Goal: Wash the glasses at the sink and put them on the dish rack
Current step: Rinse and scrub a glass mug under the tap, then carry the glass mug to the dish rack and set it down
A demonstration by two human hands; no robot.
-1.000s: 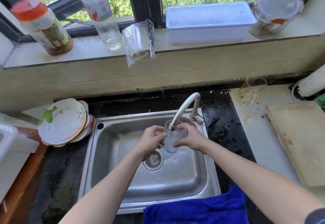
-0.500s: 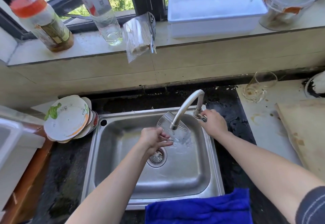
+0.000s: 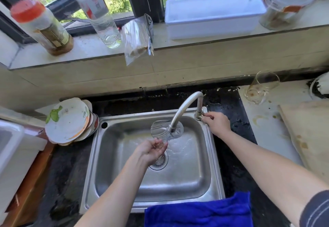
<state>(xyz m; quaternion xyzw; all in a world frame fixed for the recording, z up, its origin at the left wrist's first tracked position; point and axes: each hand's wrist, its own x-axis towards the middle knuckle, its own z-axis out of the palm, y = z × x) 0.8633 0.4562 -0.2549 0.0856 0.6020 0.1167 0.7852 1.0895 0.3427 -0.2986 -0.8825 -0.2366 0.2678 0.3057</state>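
Note:
My left hand [image 3: 152, 149] grips a clear ribbed glass [image 3: 161, 130] by its lower end, tilted over the steel sink [image 3: 211, 155] just under the spout of the curved tap [image 3: 185, 109]. Water wets the sink floor below it. My right hand [image 3: 216, 122] pinches the tap handle at the base of the tap, on the sink's back right corner. A second clear glass [image 3: 260, 88] with brownish residue stands on the pale counter at the right, apart from both hands.
Dirty plates [image 3: 68, 120] lean stacked left of the sink. A blue cloth [image 3: 199, 210] hangs over the front edge. A wooden cutting board [image 3: 309, 134] lies at right. Bottles, a bag and a white tub [image 3: 213, 11] line the windowsill. A white container [image 3: 10, 148] sits far left.
My right hand let go of the glass and moved to the tap handle. My left hand now holds the glass alone and has tilted it under the spout.

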